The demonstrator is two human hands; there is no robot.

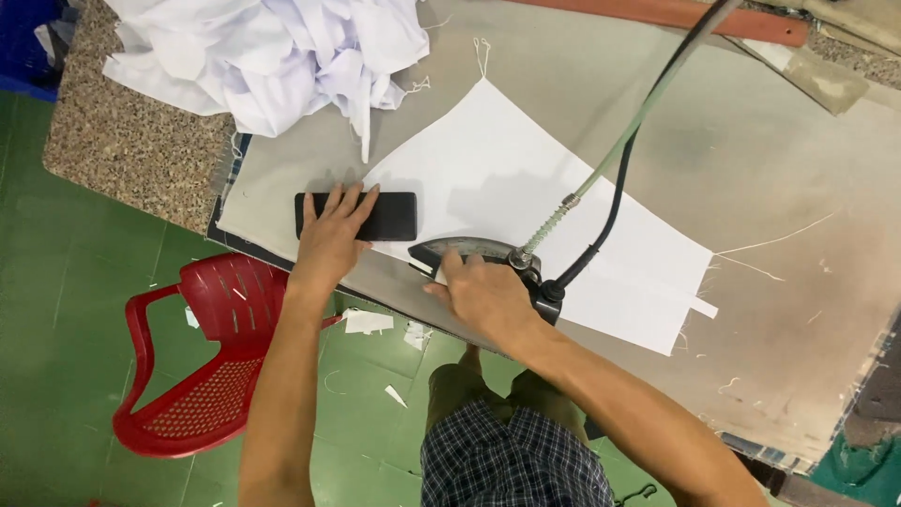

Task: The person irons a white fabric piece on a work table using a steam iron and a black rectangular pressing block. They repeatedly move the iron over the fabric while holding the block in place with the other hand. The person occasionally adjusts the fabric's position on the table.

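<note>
Surface: a grey padded pressing table (pixel 770 188) is set on a speckled stone counter (pixel 122 141).
Cloth: a white fabric panel (pixel 526 178) is spread flat at centre.
Left hand (pixel 333 235): laid open on a black block (pixel 389 216), at 9 o'clock of the panel.
Right hand (pixel 483 296): closed around the iron (pixel 469 253) at the panel's 6 o'clock edge.
Heap: white garments (pixel 272 52) are piled at 11 o'clock.
Room: a green floor (pixel 56 310) and a red plastic chair (pixel 206 366) are seen at 8 o'clock.
</note>
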